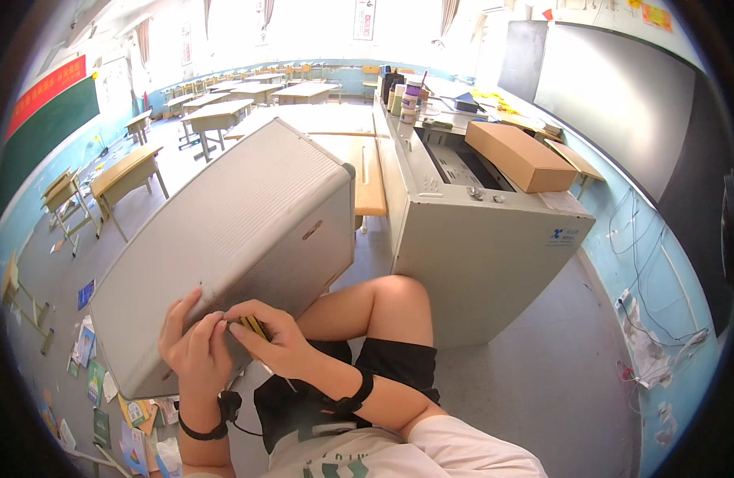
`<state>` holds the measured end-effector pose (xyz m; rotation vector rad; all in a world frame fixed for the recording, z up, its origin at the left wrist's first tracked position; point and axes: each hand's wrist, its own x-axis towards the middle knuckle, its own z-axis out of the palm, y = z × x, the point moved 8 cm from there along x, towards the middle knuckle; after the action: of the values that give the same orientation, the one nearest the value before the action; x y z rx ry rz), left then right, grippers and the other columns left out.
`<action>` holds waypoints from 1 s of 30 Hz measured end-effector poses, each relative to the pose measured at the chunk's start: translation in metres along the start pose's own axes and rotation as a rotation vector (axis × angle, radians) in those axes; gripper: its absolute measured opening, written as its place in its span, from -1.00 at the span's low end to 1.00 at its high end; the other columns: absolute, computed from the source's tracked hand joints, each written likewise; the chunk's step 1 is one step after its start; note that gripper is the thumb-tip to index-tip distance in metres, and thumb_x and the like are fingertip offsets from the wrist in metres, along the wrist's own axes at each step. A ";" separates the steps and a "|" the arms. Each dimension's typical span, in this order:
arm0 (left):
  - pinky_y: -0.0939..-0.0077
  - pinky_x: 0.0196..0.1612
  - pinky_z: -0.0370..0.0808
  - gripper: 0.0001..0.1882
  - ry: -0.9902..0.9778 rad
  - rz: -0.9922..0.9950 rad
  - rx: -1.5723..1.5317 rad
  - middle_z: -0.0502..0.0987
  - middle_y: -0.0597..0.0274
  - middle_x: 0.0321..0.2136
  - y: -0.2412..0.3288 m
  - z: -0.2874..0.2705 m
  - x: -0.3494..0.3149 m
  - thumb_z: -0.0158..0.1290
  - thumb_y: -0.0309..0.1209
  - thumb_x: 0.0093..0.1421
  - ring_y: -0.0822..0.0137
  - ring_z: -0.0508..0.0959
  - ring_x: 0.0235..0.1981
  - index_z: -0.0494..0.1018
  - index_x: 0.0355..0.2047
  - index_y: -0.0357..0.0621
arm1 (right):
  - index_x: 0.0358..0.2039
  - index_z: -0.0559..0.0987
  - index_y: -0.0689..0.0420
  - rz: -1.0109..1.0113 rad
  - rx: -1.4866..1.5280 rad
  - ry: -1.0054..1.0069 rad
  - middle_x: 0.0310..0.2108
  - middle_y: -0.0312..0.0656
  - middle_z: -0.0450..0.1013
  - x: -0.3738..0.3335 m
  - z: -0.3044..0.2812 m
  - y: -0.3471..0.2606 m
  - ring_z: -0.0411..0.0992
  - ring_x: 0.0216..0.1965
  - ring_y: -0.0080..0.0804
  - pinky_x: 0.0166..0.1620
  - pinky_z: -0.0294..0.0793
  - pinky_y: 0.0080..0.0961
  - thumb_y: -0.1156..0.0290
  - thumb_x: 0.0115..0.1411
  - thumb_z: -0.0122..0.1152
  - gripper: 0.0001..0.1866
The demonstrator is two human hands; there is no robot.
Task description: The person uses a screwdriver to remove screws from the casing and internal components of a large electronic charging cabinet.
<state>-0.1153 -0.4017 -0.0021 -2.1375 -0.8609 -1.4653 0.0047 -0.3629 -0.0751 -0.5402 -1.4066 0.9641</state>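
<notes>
A large silver-grey ribbed metal case stands tilted in front of me, its near side by my knee. My left hand is at its lower near edge, one finger raised against the surface. Thumb and fingertips of that hand pinch something too small to name, meeting the right fingertips. In my right hand, closed, is a screwdriver with a yellow-and-black handle; its thin shaft partly shows below the palm. On the case's side is a small reddish slot.
To the right stands a grey metal lectern cabinet, topped by a brown cardboard box and bottles. Books and papers litter the floor at left. Desks stand beyond; loose cables hang along the right wall.
</notes>
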 end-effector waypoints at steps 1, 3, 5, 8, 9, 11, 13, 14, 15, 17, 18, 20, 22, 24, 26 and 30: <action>0.02 -0.06 0.50 -0.94 0.003 0.002 -0.002 0.63 0.03 -0.43 0.000 -0.001 -0.002 0.16 -0.53 0.07 -0.05 0.62 -0.17 0.54 -0.40 -0.22 | -0.06 0.50 0.17 0.133 0.107 -0.050 -0.37 -0.31 0.40 -0.002 0.003 0.008 0.31 -0.44 -0.66 -0.41 0.33 -0.64 0.58 0.31 0.11 -0.80; 0.04 -0.05 0.49 -0.95 -0.002 -0.081 -0.045 0.63 -0.05 -0.39 -0.008 -0.002 -0.005 0.15 -0.53 0.08 -0.03 0.62 -0.21 0.53 -0.41 -0.23 | -0.05 0.51 0.17 0.095 0.128 -0.048 -0.38 -0.29 0.40 0.000 -0.001 0.011 0.32 -0.47 -0.65 -0.45 0.32 -0.65 0.60 0.29 0.13 -0.78; 0.05 -0.05 0.49 -0.96 0.010 -0.093 -0.089 0.63 -0.08 -0.37 -0.008 -0.003 -0.004 0.14 -0.53 0.10 -0.02 0.63 -0.24 0.52 -0.42 -0.24 | -0.03 0.51 0.17 0.058 0.155 -0.045 -0.39 -0.27 0.40 0.008 -0.002 0.014 0.33 -0.49 -0.64 -0.49 0.31 -0.66 0.62 0.28 0.14 -0.75; 0.06 -0.04 0.49 -0.95 0.033 -0.086 -0.165 0.63 -0.07 -0.39 -0.016 -0.001 -0.005 0.10 -0.52 0.14 0.03 0.63 -0.33 0.50 -0.44 -0.24 | -0.05 0.53 0.19 -0.450 -0.161 -0.040 -0.38 -0.22 0.39 0.017 0.002 -0.024 0.32 -0.52 -0.62 -0.51 0.31 -0.69 0.68 0.21 0.16 -0.71; 0.07 -0.03 0.49 -0.93 0.049 -0.071 -0.199 0.63 -0.01 -0.44 -0.018 -0.002 -0.006 0.08 -0.52 0.17 0.07 0.62 -0.40 0.49 -0.45 -0.24 | -0.06 0.54 0.18 -0.473 -0.180 -0.072 -0.37 -0.20 0.38 0.018 0.007 -0.029 0.33 -0.52 -0.59 -0.49 0.33 -0.67 0.72 0.16 0.18 -0.67; 0.07 -0.01 0.48 -0.90 0.008 -0.100 -0.218 0.61 0.05 -0.50 -0.021 -0.002 -0.006 0.05 -0.50 0.20 0.12 0.60 -0.47 0.47 -0.47 -0.23 | -0.06 0.55 0.18 -0.497 -0.194 -0.107 -0.37 -0.18 0.37 0.020 0.011 -0.037 0.34 -0.52 -0.56 -0.48 0.36 -0.66 0.75 0.12 0.20 -0.64; 0.08 0.00 0.47 -0.87 -0.034 -0.130 -0.234 0.59 0.12 -0.57 -0.022 -0.001 -0.004 0.03 -0.48 0.22 0.17 0.57 -0.54 0.46 -0.48 -0.21 | -0.06 0.56 0.17 -0.566 -0.315 -0.119 -0.35 -0.18 0.36 0.019 0.015 -0.045 0.36 -0.51 -0.50 -0.47 0.39 -0.61 0.77 0.04 0.21 -0.58; 0.08 0.02 0.46 -0.85 -0.033 -0.143 -0.260 0.55 0.18 -0.63 -0.022 -0.001 -0.003 0.02 -0.47 0.24 0.20 0.53 -0.59 0.45 -0.49 -0.20 | -0.06 0.56 0.17 -0.568 -0.311 -0.119 -0.35 -0.18 0.36 0.018 0.016 -0.044 0.36 -0.51 -0.50 -0.47 0.39 -0.61 0.77 0.04 0.21 -0.58; 0.08 0.03 0.45 -0.82 -0.031 -0.156 -0.286 0.50 0.24 -0.69 -0.022 -0.001 -0.003 0.01 -0.45 0.25 0.24 0.50 -0.63 0.45 -0.51 -0.18 | -0.05 0.56 0.16 -0.580 -0.319 -0.099 -0.35 -0.18 0.36 0.016 0.016 -0.043 0.37 -0.50 -0.47 -0.47 0.39 -0.60 0.78 0.01 0.21 -0.55; 0.07 0.04 0.45 -0.80 -0.023 -0.163 -0.284 0.49 0.25 -0.71 -0.021 -0.001 -0.003 0.01 -0.44 0.26 0.25 0.49 -0.64 0.44 -0.52 -0.17 | -0.04 0.55 0.15 -0.595 -0.323 -0.079 -0.34 -0.18 0.36 0.012 0.017 -0.039 0.38 -0.50 -0.45 -0.47 0.39 -0.59 0.79 -0.02 0.22 -0.52; 0.07 0.04 0.44 -0.79 -0.015 -0.172 -0.286 0.47 0.26 -0.73 -0.022 -0.001 -0.004 0.01 -0.42 0.27 0.25 0.47 -0.64 0.44 -0.53 -0.17 | -0.04 0.55 0.15 -0.606 -0.310 -0.058 -0.34 -0.18 0.37 0.010 0.017 -0.036 0.38 -0.50 -0.45 -0.46 0.39 -0.59 0.79 -0.02 0.21 -0.51; 0.07 0.04 0.44 -0.77 -0.010 -0.170 -0.283 0.46 0.28 -0.74 -0.023 0.000 -0.006 0.01 -0.40 0.28 0.26 0.47 -0.65 0.43 -0.54 -0.16 | -0.03 0.55 0.15 -0.619 -0.293 -0.038 -0.34 -0.17 0.37 0.008 0.019 -0.032 0.38 -0.50 -0.44 -0.46 0.38 -0.59 0.79 -0.02 0.19 -0.51; 0.08 0.04 0.44 -0.75 -0.005 -0.169 -0.279 0.45 0.29 -0.76 -0.023 -0.001 -0.006 0.00 -0.38 0.30 0.27 0.47 -0.65 0.43 -0.54 -0.16 | -0.02 0.53 0.16 -0.612 -0.285 0.008 -0.34 -0.15 0.38 0.008 0.018 -0.028 0.39 -0.49 -0.43 -0.45 0.38 -0.58 0.80 0.00 0.18 -0.51; 0.10 0.04 0.43 -0.71 -0.001 -0.180 -0.285 0.45 0.31 -0.76 -0.021 -0.001 -0.005 -0.01 -0.35 0.33 0.29 0.46 -0.65 0.42 -0.55 -0.14 | -0.04 0.52 0.17 -0.584 -0.282 0.020 -0.34 -0.14 0.38 0.006 0.019 -0.027 0.39 -0.48 -0.42 -0.44 0.39 -0.58 0.79 0.01 0.19 -0.53; 0.11 0.06 0.41 -0.67 0.000 -0.203 -0.304 0.43 0.30 -0.74 -0.022 0.000 -0.006 -0.04 -0.32 0.35 0.32 0.42 -0.65 0.41 -0.57 -0.16 | -0.05 0.52 0.18 -0.556 -0.279 0.032 -0.34 -0.13 0.39 0.007 0.021 -0.026 0.39 -0.48 -0.40 -0.43 0.39 -0.57 0.78 0.02 0.21 -0.55; 0.12 0.07 0.41 -0.63 0.012 -0.264 -0.348 0.41 0.31 -0.72 -0.025 -0.001 -0.008 -0.06 -0.30 0.38 0.35 0.38 -0.65 0.41 -0.58 -0.18 | -0.10 0.49 0.20 -0.552 -0.274 0.119 -0.34 -0.08 0.40 0.005 0.021 -0.032 0.42 -0.45 -0.28 -0.41 0.42 -0.50 0.68 0.07 0.25 -0.65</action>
<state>-0.1355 -0.3862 -0.0099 -2.3239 -0.9732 -1.8774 -0.0084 -0.3806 -0.0430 -0.3691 -1.4783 0.2953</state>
